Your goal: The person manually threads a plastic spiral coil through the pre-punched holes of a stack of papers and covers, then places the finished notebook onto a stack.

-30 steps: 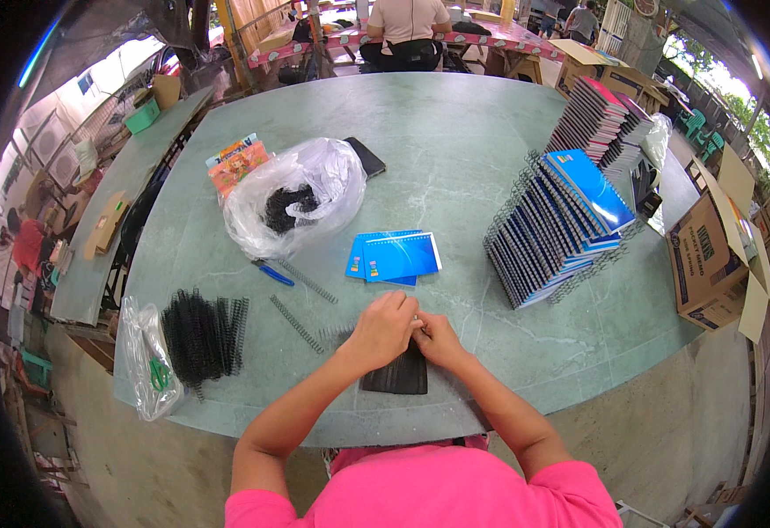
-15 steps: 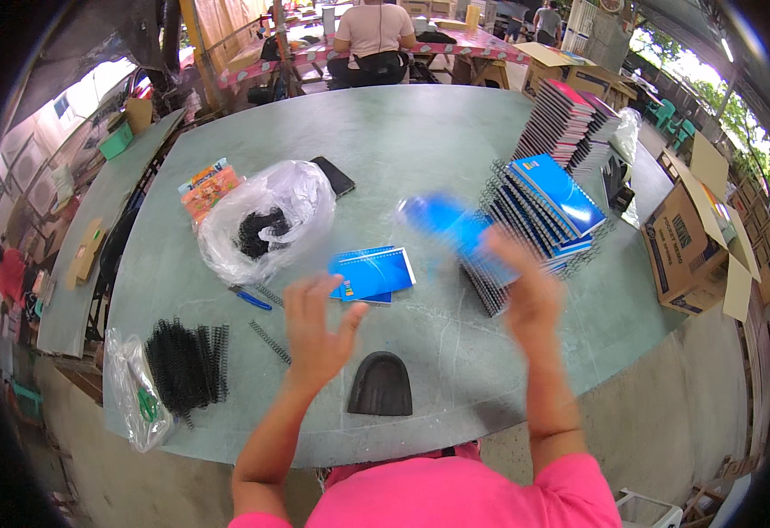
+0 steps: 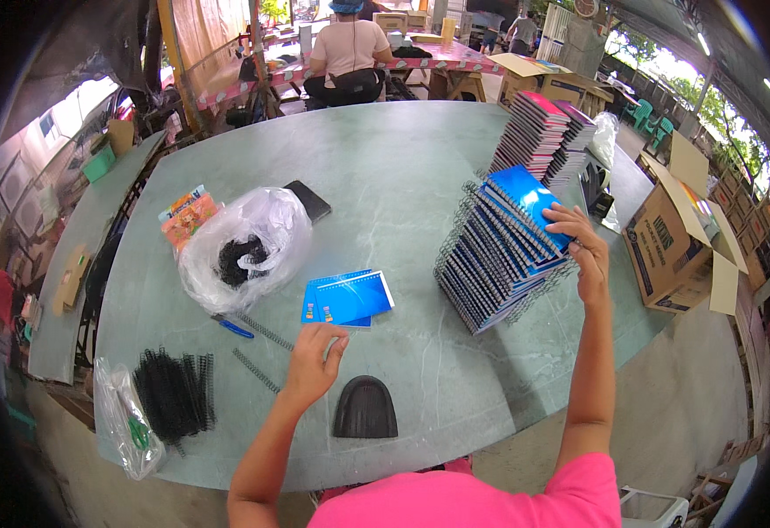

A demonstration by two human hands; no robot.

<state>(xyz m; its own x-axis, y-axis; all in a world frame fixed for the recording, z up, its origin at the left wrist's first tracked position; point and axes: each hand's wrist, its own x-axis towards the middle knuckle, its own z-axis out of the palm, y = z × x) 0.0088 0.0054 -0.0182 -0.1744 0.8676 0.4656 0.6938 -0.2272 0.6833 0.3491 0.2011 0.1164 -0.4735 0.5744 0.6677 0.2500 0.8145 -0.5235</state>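
My right hand (image 3: 584, 251) has its fingers over the right edge of a blue spiral notebook (image 3: 519, 198), with the thumb lower down by the edge. That notebook tops a tall leaning stack of spiral-bound notebooks (image 3: 496, 255). My left hand (image 3: 313, 359) is just below two overlapping blue notebooks (image 3: 356, 297) lying flat mid-table. Its fingers are loosely bent, the thumb stands apart, and nothing shows between them. Whether the fingertips touch the lower notebook edge I cannot tell. Loose black binding coils (image 3: 256, 370) and a blue-handled tool (image 3: 233, 327) lie left of this hand.
A clear plastic bag (image 3: 275, 238) of black coils lies left, near a dark flat case (image 3: 308, 201). More coils (image 3: 174, 396) are at front left. A black rounded pad (image 3: 366, 409) sits nearest me. Red-covered notebooks (image 3: 530, 132) and an open carton (image 3: 680, 242) stand right.
My right hand has carried a blue notebook rightward onto the top of the stack. My left hand has lowered slightly and its fingers have drawn together. The view has shifted a little.
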